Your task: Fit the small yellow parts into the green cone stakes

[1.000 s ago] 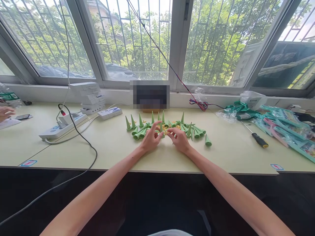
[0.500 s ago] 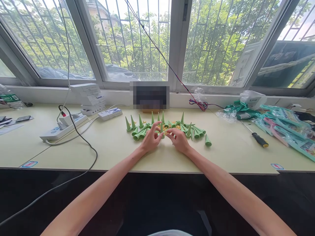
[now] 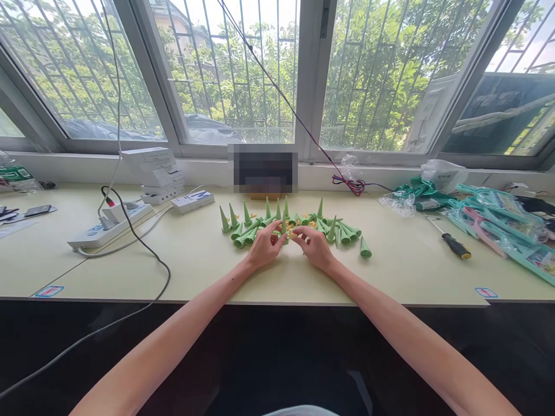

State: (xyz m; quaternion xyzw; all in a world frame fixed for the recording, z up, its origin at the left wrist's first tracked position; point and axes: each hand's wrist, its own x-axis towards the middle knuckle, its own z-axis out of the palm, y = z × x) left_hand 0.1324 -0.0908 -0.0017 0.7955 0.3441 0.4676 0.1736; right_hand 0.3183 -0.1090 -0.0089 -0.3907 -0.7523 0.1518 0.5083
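Observation:
Several green plastic cones point(image 3: 338, 231) lie and stand in a heap at the middle of the pale table point(image 3: 195, 266), with small yellow bits point(image 3: 295, 230) among them. My left hand point(image 3: 264, 247) pinches a green cone point(image 3: 284, 226) at the front of the heap, its fingers curled. Close beside it, my right hand point(image 3: 316, 247) has its fingers bent towards the same spot and touches the yellow bits; what it holds is too small to make out. One cone point(image 3: 365, 248) lies alone to the right.
A white power strip point(image 3: 110, 222) with a black cable point(image 3: 147, 254) lies at the left, next to stacked white boxes point(image 3: 156, 173). A screwdriver point(image 3: 453, 245) and teal packets point(image 3: 498, 225) sit at the right. A blurred dark box point(image 3: 264, 169) stands on the sill.
Both hands stay at the heap with small finger movements. A person's hand seen at the far left edge one second ago is gone from view.

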